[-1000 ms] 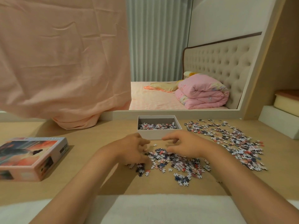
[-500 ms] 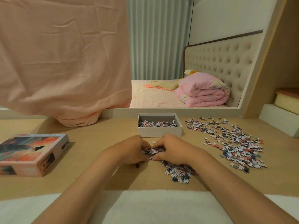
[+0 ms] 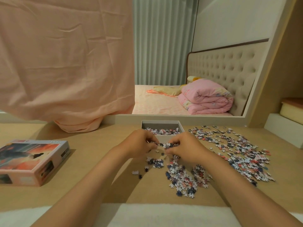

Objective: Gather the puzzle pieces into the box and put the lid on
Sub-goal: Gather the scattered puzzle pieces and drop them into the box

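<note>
Bedroom scene: wooden table (image 3: 98,145) in the foreground, w/ a peach cloth (image 3: 65,63) hanging at left and, beyond the ledge, a bed w/ a folded pink quilt (image 3: 208,97), tufted headboard (image 3: 221,68) & pale curtain (image 3: 162,41). A person's left hand (image 3: 139,145) and right hand (image 3: 185,149) meet at table centre, fingers curled, thumbs & fingertips of both pinching one clump of puzzle pieces (image 3: 166,145) between them; can't tell if the clump is clear of the table. Just beyond the hands sits the box (image 3: 161,124), grey-white, open side up, long axis running left-right along the table's far edge, partly filled w/ pieces (image 3: 161,131); its near wall shows in the gap between the two hands. A loose heap of pieces (image 3: 183,179) lies on the table just below & to the right of the right hand, a few strays nearer the left forearm. A wider scatter (image 3: 237,149) spreads well to the right, approx level w/ the box. The lid (image 3: 31,159) lies well apart at far left, picture side up, long axis approx left-right, near corner angled toward the person; artwork shows a dark figure on an orange-pink sky. Dark print on its right side wall is too blurred to read. White fabric (image 3: 164,215) covers the near table edge under both forearms
</note>
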Demonstrator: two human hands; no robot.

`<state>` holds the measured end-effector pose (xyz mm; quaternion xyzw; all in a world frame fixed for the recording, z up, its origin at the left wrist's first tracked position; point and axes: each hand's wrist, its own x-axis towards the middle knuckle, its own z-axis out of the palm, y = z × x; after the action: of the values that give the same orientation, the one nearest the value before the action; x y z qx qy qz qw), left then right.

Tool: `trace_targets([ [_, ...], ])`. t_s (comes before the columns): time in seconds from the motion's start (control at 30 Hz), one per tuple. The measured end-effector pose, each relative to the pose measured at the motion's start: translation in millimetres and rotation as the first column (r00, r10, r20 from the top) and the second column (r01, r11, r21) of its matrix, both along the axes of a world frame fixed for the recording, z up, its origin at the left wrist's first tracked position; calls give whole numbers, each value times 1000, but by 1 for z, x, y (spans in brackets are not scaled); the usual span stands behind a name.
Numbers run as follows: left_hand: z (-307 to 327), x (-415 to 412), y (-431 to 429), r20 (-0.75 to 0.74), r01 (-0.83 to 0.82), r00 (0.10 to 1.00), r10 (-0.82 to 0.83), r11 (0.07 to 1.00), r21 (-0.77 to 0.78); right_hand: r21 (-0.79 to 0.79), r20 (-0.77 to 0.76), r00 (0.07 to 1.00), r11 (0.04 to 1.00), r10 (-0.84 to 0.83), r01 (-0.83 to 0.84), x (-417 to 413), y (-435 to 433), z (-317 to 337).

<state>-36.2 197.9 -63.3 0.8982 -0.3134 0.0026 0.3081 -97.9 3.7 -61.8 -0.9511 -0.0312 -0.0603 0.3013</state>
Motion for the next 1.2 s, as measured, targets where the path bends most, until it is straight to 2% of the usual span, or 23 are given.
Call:
trace_targets([
  [0.23,17,36,-23,9,-58,998,61,972,-227,283,97,991,957,-96,65,29,-7,26],
  [0.33,11,50,-31,49,-71,995,88,959,-274,318,140,982,945,-129,79,49,-9,28],
  [0.43,3,60,-32,62,-86,992,107,958,-274,269,172,965,952,-197,147,73,-10,20],
  [0.53,-5,65,-27,50,-72,995,85,974,-213,163,136,971,972,-195,172,88,-11,9],
  [0.63,-9,66,-25,65,-21,997,29,993,-118,91,77,991,990,-113,106,92,-10,1],
  [0.8,-11,69,-27,128,-3,992,0,1000,24,26,66,997,999,-27,26,93,-8,1],
  [0.93,-18,70,-24,198,-44,980,6,981,187,-178,0,1000,984,-7,7,93,-11,-2],
  [1.03,-19,67,-24,207,-38,978,3,985,167,-171,12,999,984,-36,38,86,-15,-2],
  [1.2,-8,47,-27,294,22,955,-25,1000,12,-106,106,994,994,-9,20,50,-19,16],
])
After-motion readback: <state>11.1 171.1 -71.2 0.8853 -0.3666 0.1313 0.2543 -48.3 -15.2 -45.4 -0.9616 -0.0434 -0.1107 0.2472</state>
